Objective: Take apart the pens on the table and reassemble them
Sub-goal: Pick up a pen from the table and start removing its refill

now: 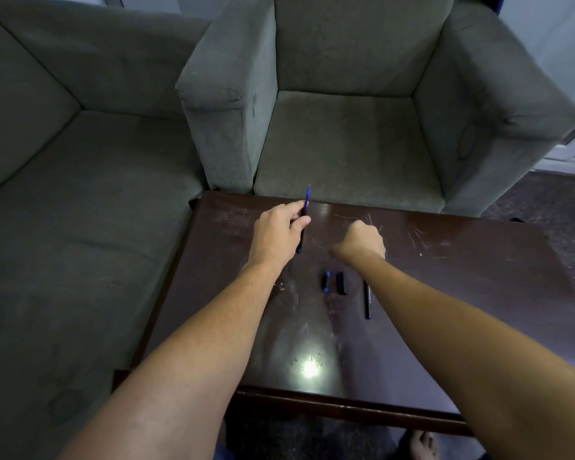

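My left hand (277, 231) grips a dark pen barrel (302, 232) above the table, with a blue refill (307, 196) sticking out of its far end. My right hand (362, 242) hovers to the right of it with its fingers curled under; whether it holds anything is hidden. On the dark wooden table (445, 293) below the hands lie a blue-tipped cap (326, 280), a black cap (341, 283) and a slim black pen (366, 299), side by side.
A grey armchair (346, 144) stands right behind the table's far edge and a grey sofa (63, 210) runs along its left. A bright light spot (310, 369) reflects near the table's front edge. A bare foot (420, 444) shows below the table.
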